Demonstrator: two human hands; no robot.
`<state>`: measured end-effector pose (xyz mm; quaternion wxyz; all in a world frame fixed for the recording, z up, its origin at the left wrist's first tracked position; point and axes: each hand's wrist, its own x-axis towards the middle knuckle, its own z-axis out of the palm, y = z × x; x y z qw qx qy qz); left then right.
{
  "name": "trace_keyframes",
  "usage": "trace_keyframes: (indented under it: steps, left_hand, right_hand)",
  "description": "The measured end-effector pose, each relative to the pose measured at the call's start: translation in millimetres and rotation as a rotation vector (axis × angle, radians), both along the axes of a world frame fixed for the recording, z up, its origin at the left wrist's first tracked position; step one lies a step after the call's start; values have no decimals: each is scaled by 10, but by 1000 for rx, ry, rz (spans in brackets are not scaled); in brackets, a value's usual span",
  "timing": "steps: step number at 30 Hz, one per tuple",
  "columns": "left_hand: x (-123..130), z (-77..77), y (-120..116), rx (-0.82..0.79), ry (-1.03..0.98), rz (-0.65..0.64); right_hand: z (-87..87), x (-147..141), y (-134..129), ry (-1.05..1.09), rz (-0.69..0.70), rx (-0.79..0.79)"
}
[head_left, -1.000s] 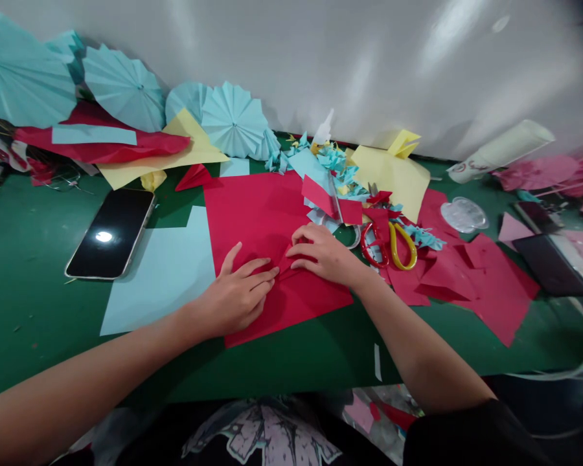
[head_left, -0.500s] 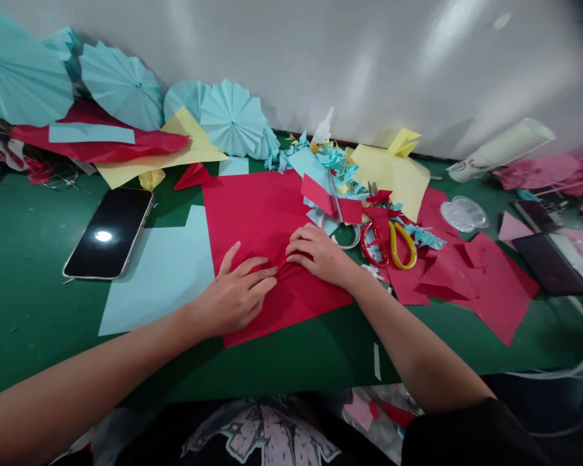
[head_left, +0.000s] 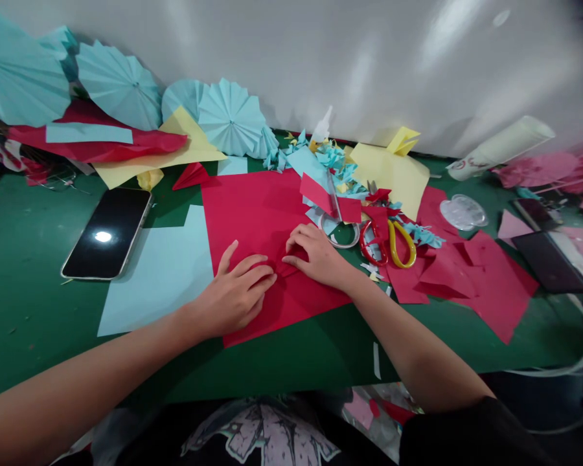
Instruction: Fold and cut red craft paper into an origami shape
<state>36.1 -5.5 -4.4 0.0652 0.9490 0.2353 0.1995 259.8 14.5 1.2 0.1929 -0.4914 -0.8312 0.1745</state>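
Note:
A large red sheet of paper lies in front of me, its left side over a light blue sheet. My left hand rests on the red sheet, palm down with fingers stretched and the thumb spread. Just right of its fingertips is a small folded red paper piece, hard to tell from the sheet under it. My right hand has thumb and fingers closed on this piece, and its fingers partly cover it.
Scissors with red and yellow handles lie right of my right hand, beside a tape roll. A phone sits at left. Pleated blue paper fans stand along the wall. Red paper scraps spread at right.
My right thumb and fingers have shifted slightly on the small red piece, the thumb now further out from the fingers. My left hand stays nearly still.

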Motion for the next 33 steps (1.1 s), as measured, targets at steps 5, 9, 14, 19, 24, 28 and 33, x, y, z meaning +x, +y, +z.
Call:
trace_keyframes:
  steps: [5,9,14,19,24,28,33]
  left_hand:
    - [2,-14,-7,5,-13,-16]
    - [8,-15,-8,-6,-14,-37]
    - [20,9,-6,-59,-22,-32]
    - [22,12,-6,-72,-28,-19]
    - [26,16,-12,-62,-6,-21]
    - [24,13,-18,-63,-8,-23]
    - [17,12,-20,-74,-22,-25]
  right_hand:
    - [-27,-14,-2,34,-67,-18]
    - [-31,-28,5,57,-108,-29]
    - [-8,-37,16,91,-143,-47]
    - [-48,-67,-2,98,-153,-22]
    - [-76,-84,0,109,-226,-4]
    - [-62,-60,32,150,-259,-2]
    - [-68,-42,46,173,-268,20]
